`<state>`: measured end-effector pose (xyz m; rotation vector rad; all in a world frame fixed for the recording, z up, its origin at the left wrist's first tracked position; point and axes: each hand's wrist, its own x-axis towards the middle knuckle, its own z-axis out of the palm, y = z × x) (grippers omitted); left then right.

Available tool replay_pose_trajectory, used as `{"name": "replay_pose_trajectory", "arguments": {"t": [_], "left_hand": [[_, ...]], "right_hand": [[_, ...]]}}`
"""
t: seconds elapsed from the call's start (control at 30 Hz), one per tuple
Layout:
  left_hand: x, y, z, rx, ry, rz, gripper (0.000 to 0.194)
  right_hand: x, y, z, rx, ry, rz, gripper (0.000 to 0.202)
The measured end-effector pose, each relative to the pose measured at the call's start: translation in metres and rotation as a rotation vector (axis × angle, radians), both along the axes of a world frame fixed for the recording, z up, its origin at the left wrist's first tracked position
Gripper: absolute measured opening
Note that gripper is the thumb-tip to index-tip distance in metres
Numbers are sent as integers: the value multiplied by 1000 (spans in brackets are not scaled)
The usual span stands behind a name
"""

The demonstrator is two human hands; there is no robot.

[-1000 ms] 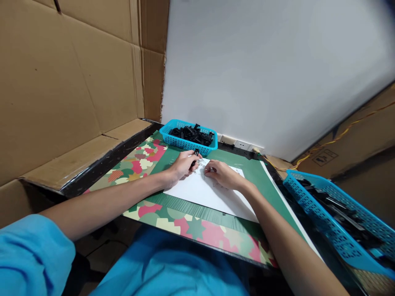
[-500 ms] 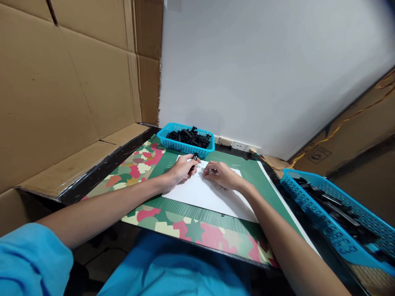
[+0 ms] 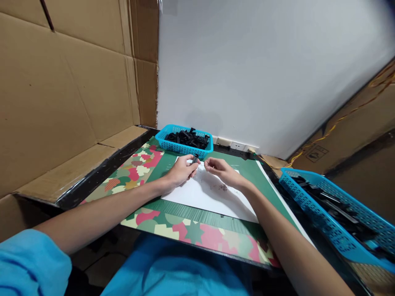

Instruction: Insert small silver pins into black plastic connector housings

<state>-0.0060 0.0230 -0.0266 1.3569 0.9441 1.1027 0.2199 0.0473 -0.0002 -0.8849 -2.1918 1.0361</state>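
My left hand [image 3: 183, 169] is closed around a small black plastic part [image 3: 195, 158], which sticks up past the thumb. Just to its right, my right hand [image 3: 220, 169] has its fingertips pinched together; whatever lies between them is too small or hidden to name. Both hands hover over a white sheet of paper [image 3: 197, 194]. On the paper are tiny dark bits [image 3: 222, 187] and some faint marks. Behind the hands stands a blue basket [image 3: 182, 149] heaped with black plastic parts [image 3: 189, 137].
A second blue basket [image 3: 321, 224] with long black parts [image 3: 339, 207] stands at the right edge. Under the paper lies a green patterned mat [image 3: 185, 232]. Cardboard [image 3: 70, 82] walls off the left side. Sockets [image 3: 237, 146] and a yellow cable [image 3: 296, 158] run along the back.
My right hand has lifted slightly off the paper and its fingers have come nearer the left hand. The left hand keeps hold of the black part, which has turned a little.
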Motion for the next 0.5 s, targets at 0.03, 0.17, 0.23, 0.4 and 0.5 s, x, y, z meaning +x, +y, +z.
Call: {"name": "replay_pose_trajectory", "arguments": {"t": [0.03,0.17,0.23,0.4,0.5], "left_hand": [[0,0,-1,48,10,-4,23],[2,-5,0,209,35,-42,29],[2,-7,1,231,34,-66,31],[3,-8,2,227,40,-97,31],[2,-7,1,226,42,-92,32]], "right_hand": [[-1,-1,2,-54,65,7,27],[-8,-8,8,-218,219,10,29],[-12,-11,8,-243,265,6,30],[-18,-12,2,-236,351,-9,32],[-19,-10,1,-209,346,-27,33]]}}
